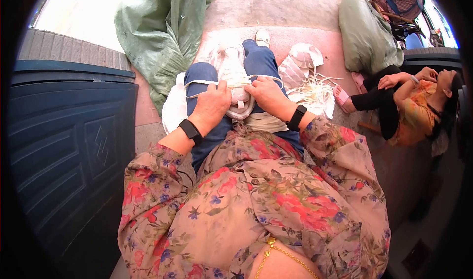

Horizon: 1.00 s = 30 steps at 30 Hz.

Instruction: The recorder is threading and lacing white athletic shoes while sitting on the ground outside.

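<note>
The lap (201, 73) serves as carrier here — blue jeans, with a white shoe (231, 67) lying lengthwise between the knees and a pale lace (268, 76) drawn over the thighs. Beyond it stretches the floor (276, 8), grey at the far side, pinkish nearer. A green sheet (160, 32) slumps on it at far left; a bulky sack (367, 37) stands at far right — pink sandals (340, 95) rest just nearer.
</note>
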Each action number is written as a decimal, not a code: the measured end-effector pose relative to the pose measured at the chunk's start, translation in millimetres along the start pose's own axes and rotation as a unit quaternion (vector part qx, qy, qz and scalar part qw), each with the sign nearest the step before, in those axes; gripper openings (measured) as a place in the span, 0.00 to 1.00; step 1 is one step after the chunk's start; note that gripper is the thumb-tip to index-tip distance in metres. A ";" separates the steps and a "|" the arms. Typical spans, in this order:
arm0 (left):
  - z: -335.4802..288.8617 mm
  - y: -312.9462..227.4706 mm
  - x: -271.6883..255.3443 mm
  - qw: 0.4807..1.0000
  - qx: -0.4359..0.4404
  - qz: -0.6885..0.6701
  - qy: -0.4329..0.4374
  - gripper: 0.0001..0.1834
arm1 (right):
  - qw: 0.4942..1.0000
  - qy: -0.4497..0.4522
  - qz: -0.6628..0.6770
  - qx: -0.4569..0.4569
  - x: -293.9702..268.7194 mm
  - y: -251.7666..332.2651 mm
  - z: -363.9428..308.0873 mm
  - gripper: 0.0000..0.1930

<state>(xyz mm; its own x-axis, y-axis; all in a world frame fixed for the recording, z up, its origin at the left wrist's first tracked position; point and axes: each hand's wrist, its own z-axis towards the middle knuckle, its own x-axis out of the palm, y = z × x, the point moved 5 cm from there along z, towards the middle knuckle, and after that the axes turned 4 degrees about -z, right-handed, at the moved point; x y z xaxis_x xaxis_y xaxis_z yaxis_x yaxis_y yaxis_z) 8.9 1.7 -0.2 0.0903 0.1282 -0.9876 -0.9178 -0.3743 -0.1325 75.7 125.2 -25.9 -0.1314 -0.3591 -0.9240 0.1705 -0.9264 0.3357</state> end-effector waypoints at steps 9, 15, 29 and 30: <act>26.0 24.5 -16.5 0.928 -0.049 -0.333 -0.157 0.06 | 0.984 -0.117 0.091 0.101 -27.9 -9.1 22.8 0.03; 65.8 40.6 0.8 0.733 -0.291 -0.614 -0.018 0.07 | 0.953 -0.110 0.192 0.207 -29.9 -38.8 56.3 0.08; 8.9 215.0 93.2 0.892 -0.309 -0.321 -0.077 0.15 | 0.855 -0.103 0.289 0.419 -19.9 -73.4 -52.0 0.11; -28.4 234.8 117.2 0.912 -0.328 -0.245 -0.032 0.19 | 0.840 -0.088 0.297 0.445 -19.9 -69.2 -54.2 0.10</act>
<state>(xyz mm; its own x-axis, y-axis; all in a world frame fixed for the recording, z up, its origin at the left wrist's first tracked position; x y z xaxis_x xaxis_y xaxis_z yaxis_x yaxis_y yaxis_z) -185.0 -97.2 -149.4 0.3859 0.4735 -0.7918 -0.3427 -0.7233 -0.5995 119.4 202.6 -40.7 -0.4375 -0.7269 -0.5293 -0.5304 -0.2667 0.8047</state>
